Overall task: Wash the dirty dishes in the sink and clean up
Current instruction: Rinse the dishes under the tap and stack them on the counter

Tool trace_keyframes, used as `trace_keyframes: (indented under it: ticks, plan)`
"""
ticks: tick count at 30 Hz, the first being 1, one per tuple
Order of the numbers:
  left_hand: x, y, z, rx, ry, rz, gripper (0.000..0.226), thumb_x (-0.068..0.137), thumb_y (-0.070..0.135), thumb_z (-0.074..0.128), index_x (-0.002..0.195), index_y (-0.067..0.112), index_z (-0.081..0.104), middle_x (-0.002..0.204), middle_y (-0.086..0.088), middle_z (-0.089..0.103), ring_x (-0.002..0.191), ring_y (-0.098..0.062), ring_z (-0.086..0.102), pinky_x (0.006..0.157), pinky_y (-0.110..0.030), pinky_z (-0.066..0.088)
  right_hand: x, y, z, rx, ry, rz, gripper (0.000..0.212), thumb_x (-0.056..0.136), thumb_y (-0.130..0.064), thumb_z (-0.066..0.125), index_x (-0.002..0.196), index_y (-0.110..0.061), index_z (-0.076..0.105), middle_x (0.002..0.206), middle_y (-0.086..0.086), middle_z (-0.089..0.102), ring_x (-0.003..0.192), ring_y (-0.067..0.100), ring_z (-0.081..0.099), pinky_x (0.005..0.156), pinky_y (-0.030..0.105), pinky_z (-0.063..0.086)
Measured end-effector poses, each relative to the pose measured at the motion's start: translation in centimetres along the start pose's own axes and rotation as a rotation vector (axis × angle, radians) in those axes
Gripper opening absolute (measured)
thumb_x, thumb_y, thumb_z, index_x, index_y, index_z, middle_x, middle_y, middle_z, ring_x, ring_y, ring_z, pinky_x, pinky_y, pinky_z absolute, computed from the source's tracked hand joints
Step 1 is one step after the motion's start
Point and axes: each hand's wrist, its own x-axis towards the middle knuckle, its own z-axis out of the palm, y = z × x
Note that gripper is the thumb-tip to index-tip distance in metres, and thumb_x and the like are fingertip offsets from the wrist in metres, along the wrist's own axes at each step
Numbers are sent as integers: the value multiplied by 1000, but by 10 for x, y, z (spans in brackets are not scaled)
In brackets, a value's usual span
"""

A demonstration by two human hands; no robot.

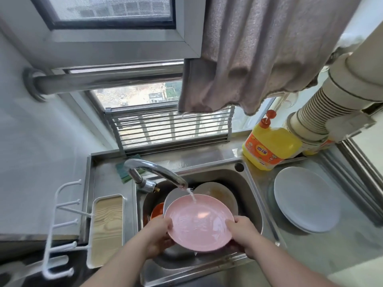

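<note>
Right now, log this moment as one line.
rinsing | both hands hold round pink plate | steel tap running | white plates stacked right

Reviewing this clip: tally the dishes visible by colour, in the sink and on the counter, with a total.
Pink: 1, the pink plate held under the tap by both hands
Orange: 1, the orange dish in the sink
White, in the sink: 2, a dirty plate and a white dish behind the pink one
White, on the counter: at least 2, the stacked plates
Total: at least 6

Wet pink plate (199,221) tilted above sink (251,195).
</note>
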Motion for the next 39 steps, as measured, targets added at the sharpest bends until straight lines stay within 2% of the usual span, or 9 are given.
trace_keyframes:
  ticks: [4,8,12,16,19,23,27,31,39]
  plan:
    - [0,1,-24,28,69,133,47,88,-13,45,121,14,65,108,-21,74,93,-38,69,58,-33,55,-10,-15,25,57,-87,-8,21,99,-17,49,110,-18,66,93,10,74,77,31,72,54,34,58]
    - [9,-4,-34,-113,52,245,52,87,-22,44,126,5,65,108,-22,77,105,-44,72,93,-52,60,-21,-37,38,175,-100,-102,15,104,-15,55,112,-26,63,103,5,74,88,27,73,63,39,65]
    - [11,-6,-20,-346,60,228,37,104,3,54,135,23,56,124,-12,73,113,-38,70,103,-58,54,-24,-46,35,159,-25,-261,21,105,-21,56,117,-36,67,106,-4,75,94,20,71,72,40,65]
    - [6,-11,15,-531,-48,38,33,111,33,47,141,21,55,124,-11,74,114,-37,69,89,-52,60,-43,-56,9,69,69,-418,23,107,-32,52,116,-49,65,104,-24,72,100,1,66,74,17,53]
    - [-1,-18,47,-619,-171,-111,43,105,50,55,130,16,65,116,-15,77,110,-40,71,76,-53,64,-50,-63,-18,9,113,-482,17,105,-46,54,116,-52,65,102,-29,71,102,1,65,82,27,55]
    - [-9,-31,96,-677,-255,-211,31,105,34,60,120,8,68,111,-22,77,97,-45,75,62,-57,64,-44,-70,-48,22,140,-500,14,97,-42,65,111,-42,68,103,-14,72,99,12,66,82,38,59]
    - [-7,-34,113,-676,-290,-342,24,100,10,56,107,-9,70,85,-20,70,45,-29,68,35,-32,54,-36,-73,-67,249,98,-249,26,96,-35,67,116,-25,55,111,6,60,93,22,63,64,36,60]
    - [-3,-34,114,-569,-339,-362,32,96,3,44,103,-17,68,81,-25,65,43,-29,67,33,-33,54,-26,-56,-84,405,62,-25,31,96,-29,64,120,-13,52,107,18,59,84,32,67,56,34,59]
    - [2,-38,136,-495,-195,-352,32,102,14,45,102,-9,67,74,-16,64,37,-23,62,28,-23,45,-22,-20,-107,480,-43,-141,26,99,-24,62,118,-20,45,116,19,57,88,30,65,67,40,62]
